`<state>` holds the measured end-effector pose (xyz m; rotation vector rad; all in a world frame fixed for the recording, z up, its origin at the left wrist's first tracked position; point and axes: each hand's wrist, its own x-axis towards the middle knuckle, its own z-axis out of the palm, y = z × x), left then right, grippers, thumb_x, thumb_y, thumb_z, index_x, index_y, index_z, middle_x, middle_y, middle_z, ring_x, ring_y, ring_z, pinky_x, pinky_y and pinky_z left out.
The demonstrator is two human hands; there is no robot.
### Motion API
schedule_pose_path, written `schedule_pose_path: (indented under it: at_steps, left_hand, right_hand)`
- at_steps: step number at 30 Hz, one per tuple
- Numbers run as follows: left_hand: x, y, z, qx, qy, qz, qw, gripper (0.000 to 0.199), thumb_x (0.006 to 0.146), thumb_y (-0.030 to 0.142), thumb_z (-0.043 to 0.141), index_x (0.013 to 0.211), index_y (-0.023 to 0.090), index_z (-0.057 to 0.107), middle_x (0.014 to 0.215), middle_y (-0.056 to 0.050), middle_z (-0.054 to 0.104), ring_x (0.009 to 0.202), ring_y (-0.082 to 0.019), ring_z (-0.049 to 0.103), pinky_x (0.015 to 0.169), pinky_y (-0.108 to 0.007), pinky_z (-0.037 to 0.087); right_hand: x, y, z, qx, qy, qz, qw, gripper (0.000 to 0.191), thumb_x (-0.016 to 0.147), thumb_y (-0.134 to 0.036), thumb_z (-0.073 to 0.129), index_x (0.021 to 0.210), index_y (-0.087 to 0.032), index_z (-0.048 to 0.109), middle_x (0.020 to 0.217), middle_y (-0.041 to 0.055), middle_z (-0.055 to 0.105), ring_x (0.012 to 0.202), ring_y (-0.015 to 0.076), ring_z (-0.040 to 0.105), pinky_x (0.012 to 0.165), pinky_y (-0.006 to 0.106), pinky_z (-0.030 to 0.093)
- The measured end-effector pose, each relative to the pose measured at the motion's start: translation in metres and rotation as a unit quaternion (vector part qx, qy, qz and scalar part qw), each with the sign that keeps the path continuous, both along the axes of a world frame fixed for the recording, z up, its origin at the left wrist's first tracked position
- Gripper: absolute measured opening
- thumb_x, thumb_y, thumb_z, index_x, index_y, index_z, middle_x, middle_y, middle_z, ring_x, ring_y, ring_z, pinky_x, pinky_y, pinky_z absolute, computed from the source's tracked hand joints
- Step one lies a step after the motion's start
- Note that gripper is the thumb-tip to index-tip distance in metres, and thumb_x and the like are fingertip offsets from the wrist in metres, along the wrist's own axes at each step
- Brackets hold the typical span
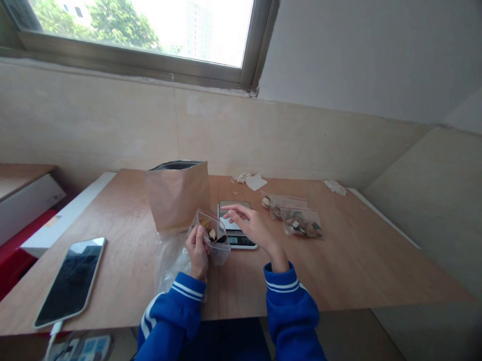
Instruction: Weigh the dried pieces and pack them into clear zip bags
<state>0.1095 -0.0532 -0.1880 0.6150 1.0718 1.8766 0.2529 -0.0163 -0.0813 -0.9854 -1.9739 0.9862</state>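
"Left hand point(198, 254) pinches the bag point(216, 239) beside the scale point(239, 240); right hand point(256, 228) hangs loose-fingered above."
"How will the bag handle?"
"Probably light, limp, slippery; hold it near the top."

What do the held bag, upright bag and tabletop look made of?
Held bag: likely clear plastic film, slightly glossy; the pieces inside show through.
Upright bag: probably kraft paper, matte, plain brown; dark lining at its mouth, material unclear.
Tabletop: wood or wood-look laminate, low sheen; brown, faintly streaked.
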Motion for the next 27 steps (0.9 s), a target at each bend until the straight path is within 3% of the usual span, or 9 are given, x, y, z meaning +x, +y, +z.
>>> schedule_pose_path:
  at_steps: [4, 6, 10, 12, 15, 19, 22, 24, 27]
  left_hand:
    - [0.0, 0.0, 0.001, 0.007, -0.01, 0.001, 1.0, 0.048, 0.074, 0.056, 0.066, 0.062, 0.019, 0.039, 0.043, 0.012, 0.031, 0.032, -0.003, 0.025, 0.03, -0.016, 0.019]
    - [0.0, 0.0, 0.001, 0.008, -0.026, 0.0, 1.0, 0.047, 0.073, 0.056, 0.067, 0.062, 0.019, 0.039, 0.043, 0.012, 0.031, 0.032, -0.002, 0.025, 0.03, -0.016, 0.019]
    - [0.0, 0.002, 0.003, 0.01, -0.064, 0.004, 0.998, 0.046, 0.073, 0.053, 0.068, 0.062, 0.019, 0.039, 0.043, 0.012, 0.031, 0.031, -0.002, 0.025, 0.03, -0.015, 0.019]
    - [-0.001, 0.003, 0.005, 0.003, -0.082, 0.006, 0.997, 0.045, 0.073, 0.052, 0.068, 0.061, 0.019, 0.039, 0.041, 0.012, 0.031, 0.03, -0.003, 0.025, 0.03, -0.016, 0.02]
    - [-0.001, 0.004, 0.01, 0.006, -0.093, 0.002, 0.996, 0.045, 0.074, 0.051, 0.068, 0.06, 0.019, 0.039, 0.04, 0.012, 0.032, 0.03, -0.003, 0.025, 0.03, -0.016, 0.019]
    - [0.001, 0.004, 0.018, 0.024, -0.075, -0.028, 0.997, 0.046, 0.073, 0.05, 0.069, 0.059, 0.019, 0.039, 0.041, 0.011, 0.033, 0.031, -0.003, 0.026, 0.031, -0.016, 0.018]
    - [0.001, 0.002, 0.024, 0.028, -0.051, -0.057, 0.997, 0.045, 0.076, 0.052, 0.068, 0.06, 0.019, 0.041, 0.043, 0.01, 0.034, 0.033, -0.004, 0.028, 0.033, -0.017, 0.021]
    - [-0.002, -0.001, 0.028, 0.049, 0.0, -0.077, 0.996, 0.044, 0.08, 0.053, 0.064, 0.061, 0.019, 0.044, 0.047, 0.008, 0.039, 0.038, -0.006, 0.036, 0.038, -0.018, 0.03]
    - [-0.01, -0.005, 0.032, 0.098, 0.139, -0.07, 0.983, 0.041, 0.09, 0.051, 0.052, 0.065, 0.018, 0.053, 0.061, 0.001, 0.053, 0.059, -0.011, 0.053, 0.061, -0.023, 0.045]
  right_hand:
    - [0.001, -0.003, -0.01, -0.012, -0.018, -0.021, 1.0, 0.033, 0.095, -0.043, 0.047, 0.11, -0.02, 0.066, 0.104, 0.0063, 0.071, 0.097, 0.0186, 0.066, 0.084, 0.032, 0.05]
    - [0.001, -0.008, -0.017, -0.047, -0.031, -0.008, 0.998, 0.037, 0.092, -0.047, 0.052, 0.116, -0.021, 0.062, 0.114, 0.0078, 0.068, 0.099, 0.019, 0.065, 0.085, 0.033, 0.051]
    - [-0.002, -0.025, -0.037, -0.13, -0.027, 0.042, 0.99, 0.08, 0.074, -0.046, 0.075, 0.141, -0.024, 0.038, 0.13, 0.0123, 0.057, 0.104, 0.0208, 0.063, 0.087, 0.035, 0.052]
    - [-0.007, -0.034, -0.046, -0.124, -0.014, 0.044, 0.991, 0.089, 0.07, -0.041, 0.08, 0.144, -0.027, 0.032, 0.131, 0.0117, 0.055, 0.108, 0.0216, 0.062, 0.09, 0.036, 0.051]
    - [-0.015, -0.043, -0.054, -0.071, 0.003, 0.001, 0.997, 0.066, 0.077, -0.035, 0.075, 0.133, -0.027, 0.042, 0.124, 0.0074, 0.059, 0.109, 0.0204, 0.061, 0.092, 0.035, 0.049]
    - [-0.017, -0.045, -0.049, -0.02, -0.025, -0.041, 0.999, 0.021, 0.084, -0.032, 0.066, 0.101, -0.022, 0.059, 0.1, 0.0027, 0.066, 0.091, 0.0184, 0.064, 0.08, 0.031, 0.049]
    - [-0.011, -0.044, -0.041, 0.003, -0.048, -0.043, 0.998, 0.015, 0.084, -0.033, 0.067, 0.09, -0.02, 0.063, 0.09, 0.0016, 0.067, 0.085, 0.0187, 0.063, 0.078, 0.03, 0.048]
    - [-0.004, -0.043, -0.035, 0.009, -0.042, -0.035, 0.998, 0.015, 0.086, -0.034, 0.065, 0.091, -0.02, 0.065, 0.09, 0.0014, 0.069, 0.086, 0.0186, 0.063, 0.079, 0.029, 0.048]
    - [0.006, -0.044, -0.029, 0.008, -0.016, -0.031, 0.999, 0.018, 0.089, -0.034, 0.06, 0.101, -0.022, 0.067, 0.101, 0.0019, 0.071, 0.091, 0.0187, 0.064, 0.084, 0.03, 0.048]
